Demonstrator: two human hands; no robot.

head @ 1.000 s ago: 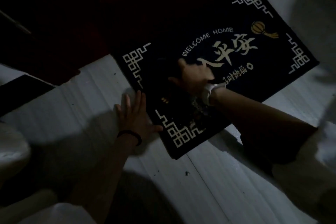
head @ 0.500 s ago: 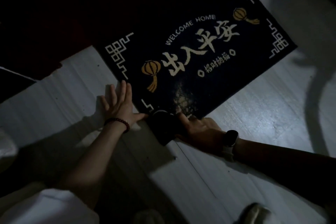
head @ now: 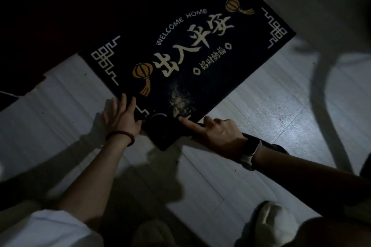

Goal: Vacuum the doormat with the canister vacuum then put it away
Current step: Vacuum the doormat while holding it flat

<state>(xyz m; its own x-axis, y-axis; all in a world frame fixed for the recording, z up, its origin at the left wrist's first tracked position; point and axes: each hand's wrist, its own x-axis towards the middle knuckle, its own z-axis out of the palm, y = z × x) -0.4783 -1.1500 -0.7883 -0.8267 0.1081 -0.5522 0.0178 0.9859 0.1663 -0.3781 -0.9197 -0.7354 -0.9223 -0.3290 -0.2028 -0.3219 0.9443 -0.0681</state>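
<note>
Doormat flat on tiled floor, crumb patch near front edge. Left hand released, flat on mat corner. Right hand grip clenched on dark vacuum nozzle, index extended. Mid-vacuuming; next, likely push nozzle forward over crumbs.

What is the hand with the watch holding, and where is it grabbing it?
The right hand grips a dark vacuum nozzle by its near end, forefinger stretched along its top. The left hand just presses the doormat.
</note>
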